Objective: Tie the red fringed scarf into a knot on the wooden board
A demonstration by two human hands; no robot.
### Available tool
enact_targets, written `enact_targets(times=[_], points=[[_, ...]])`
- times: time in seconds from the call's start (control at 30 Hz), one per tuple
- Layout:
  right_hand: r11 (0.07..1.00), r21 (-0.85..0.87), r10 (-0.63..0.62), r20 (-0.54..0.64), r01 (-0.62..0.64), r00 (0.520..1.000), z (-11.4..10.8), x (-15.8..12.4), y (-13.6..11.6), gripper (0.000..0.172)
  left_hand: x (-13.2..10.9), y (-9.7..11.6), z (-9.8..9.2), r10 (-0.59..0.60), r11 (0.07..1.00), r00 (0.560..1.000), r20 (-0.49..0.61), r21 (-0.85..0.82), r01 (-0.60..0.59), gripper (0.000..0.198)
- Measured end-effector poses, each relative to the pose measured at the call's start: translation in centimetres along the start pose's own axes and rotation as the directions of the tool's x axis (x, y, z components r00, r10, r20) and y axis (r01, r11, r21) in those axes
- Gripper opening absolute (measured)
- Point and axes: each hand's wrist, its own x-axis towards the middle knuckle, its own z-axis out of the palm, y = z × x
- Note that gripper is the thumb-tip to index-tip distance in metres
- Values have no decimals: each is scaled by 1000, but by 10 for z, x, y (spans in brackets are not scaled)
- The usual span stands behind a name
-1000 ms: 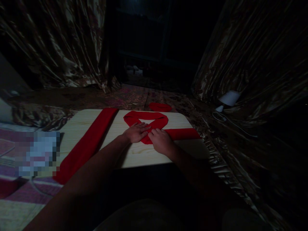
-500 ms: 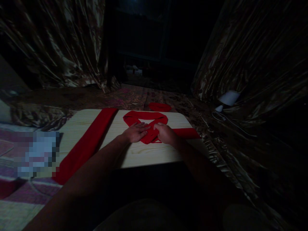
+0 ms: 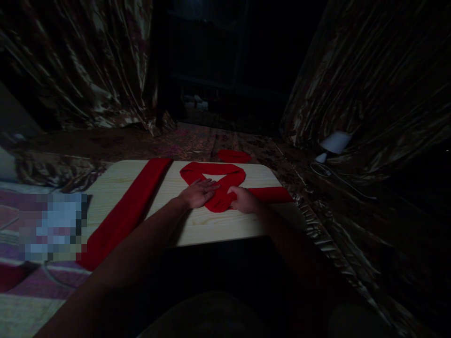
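Note:
A red cloth strip [image 3: 219, 203] lies on the pale wooden table [image 3: 207, 229], folded into a loop with a small gap of bare wood inside. My left hand [image 3: 199, 193] rests flat on the loop's left side, palm down and fingers stretched out. At the loop's lower right, my right hand [image 3: 244, 200] is closed, thumb and fingers pinching the cloth's edge; its fingertips are partly hidden. A straight red cloth band [image 3: 271, 194] runs out to the right from behind that hand. Whether it joins the loop cannot be seen.
Another long red band [image 3: 130, 206] lies slantwise across the table's left part, over its near edge. A red cloth piece [image 3: 233, 156] lies beyond the far edge. A small white lamp [image 3: 334, 143] with a cord stands at right. Patterned curtains [image 3: 116, 61] hang behind.
My right hand has moved slightly right and down, and the cloth's lower end now lies flatter and rounder. My left hand has stayed in place.

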Motion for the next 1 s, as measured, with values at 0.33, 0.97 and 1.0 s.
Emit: enact_targets(times=[0.33,0.97,1.0], points=[[912,353,162,159,-209,974,12,-20,7,46,1,-2,2,5,1000,1000,-3,1,-5,55],[982,87,129,319,-165,939,-60,-39,9,23,-1,1,1,-6,999,999,-42,-32,4,57],[992,49,108,141,-116,984,-56,-34,13,19,-2,1,0,-1,999,998,-63,-44,-2,58]])
